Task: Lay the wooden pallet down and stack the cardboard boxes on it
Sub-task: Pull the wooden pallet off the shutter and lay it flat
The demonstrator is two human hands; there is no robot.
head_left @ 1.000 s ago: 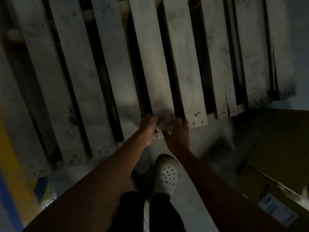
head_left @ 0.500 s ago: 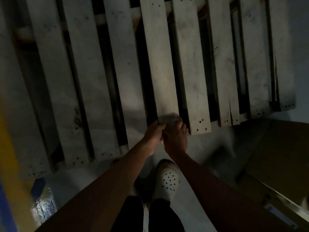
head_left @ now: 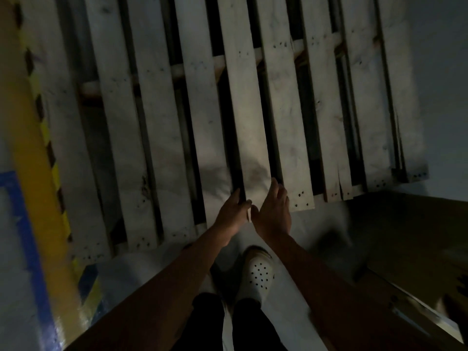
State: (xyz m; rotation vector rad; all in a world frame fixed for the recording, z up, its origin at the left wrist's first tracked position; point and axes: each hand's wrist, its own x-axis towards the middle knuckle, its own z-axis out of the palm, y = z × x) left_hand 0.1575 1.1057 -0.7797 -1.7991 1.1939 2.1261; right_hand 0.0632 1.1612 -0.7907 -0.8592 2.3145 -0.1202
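A pale wooden pallet [head_left: 283,117] with several long slats fills the upper view, its near edge raised toward me. My left hand [head_left: 231,214] curls around the end of one middle slat, fingers in the gap on its left. My right hand [head_left: 274,211] grips the same slat end from the right, fingers reaching up over the board. Both hands sit side by side, almost touching. Brown cardboard boxes [head_left: 415,249] lie at the right, one with a taped seam. The scene is dim.
A yellow floor stripe with black hazard marks [head_left: 40,173] and blue tape [head_left: 22,236] run along the left. My white perforated shoe [head_left: 259,272] stands on the grey floor just below the hands. A pale wall [head_left: 440,72] lies beyond the pallet's right side.
The pallet's near edge has shifted away and the view has swung left, showing more yellow stripe. Both hands stay on the same slat end; my right fingers have spread upward.
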